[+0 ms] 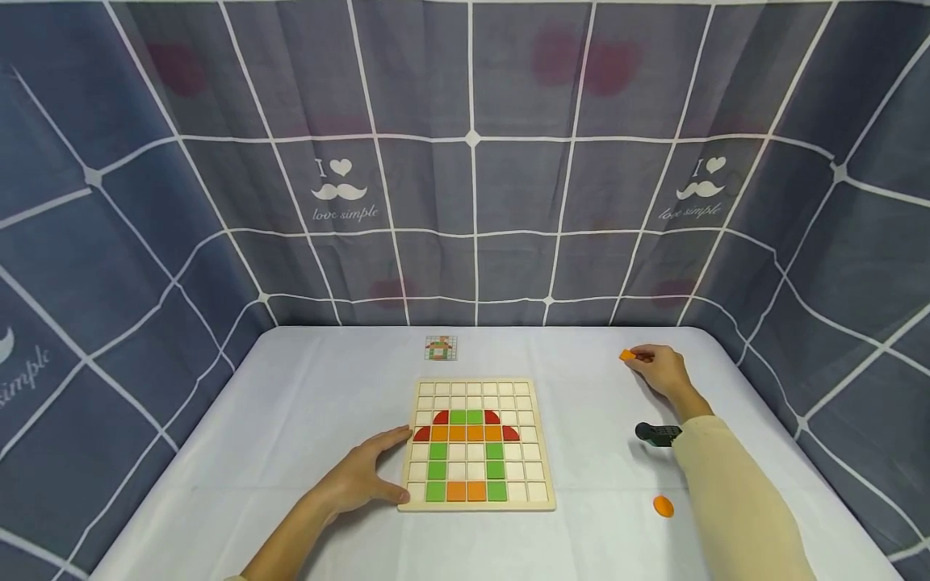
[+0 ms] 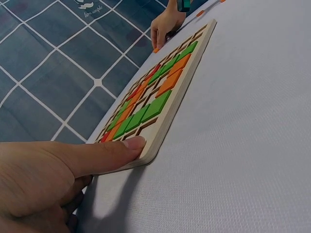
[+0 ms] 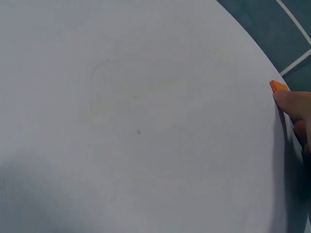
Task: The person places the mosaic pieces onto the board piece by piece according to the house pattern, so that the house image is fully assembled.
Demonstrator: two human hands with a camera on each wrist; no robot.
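Note:
A wooden grid board (image 1: pixel 541 468) lies on the table, with green tiles (image 1: pixel 437 470), orange tiles (image 1: pixel 456 491) and red rounded tiles (image 1: pixel 511 433) set in some cells. My left hand (image 1: pixel 359 476) is at the board's left side. Its thumb rests on the near left corner, and the extended index finger touches the edge higher up. Toward the back right, my right hand (image 1: pixel 659 371) pinches a small orange tile (image 3: pixel 278 86) between thumb and fingers, close over the white cloth.
A small pattern card (image 1: pixel 441 348) lies behind the board. One loose orange piece (image 1: pixel 663 506) is beside the right forearm, and orange pieces (image 2: pixel 200 13) show past the right hand in the left wrist view. A checked curtain (image 1: pixel 472 186) surrounds the table.

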